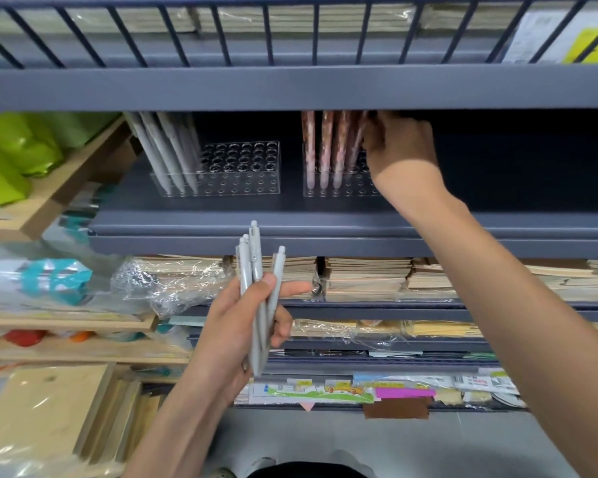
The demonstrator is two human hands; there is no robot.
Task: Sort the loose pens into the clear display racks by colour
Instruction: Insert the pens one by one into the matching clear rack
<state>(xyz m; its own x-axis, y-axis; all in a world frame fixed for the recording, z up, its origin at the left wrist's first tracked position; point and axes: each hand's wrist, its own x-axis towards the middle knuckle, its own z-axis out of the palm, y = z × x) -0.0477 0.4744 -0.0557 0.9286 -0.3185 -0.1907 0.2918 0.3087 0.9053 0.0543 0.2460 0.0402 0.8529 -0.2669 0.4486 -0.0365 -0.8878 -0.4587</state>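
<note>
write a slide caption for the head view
Left hand grips grey click pens; right hand pinches a pink patterned pen in the right clear rack.

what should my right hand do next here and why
Probably ease the leaning pink pen down into a hole of the right rack and let go: the right hand seems to pinch its top, beside pink pens already standing there. The left hand holds only grey pens, which match the left rack.

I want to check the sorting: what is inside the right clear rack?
Pink patterned pens stand in the right rack's left holes. The right hand holds one and hides the holes behind it.
</note>
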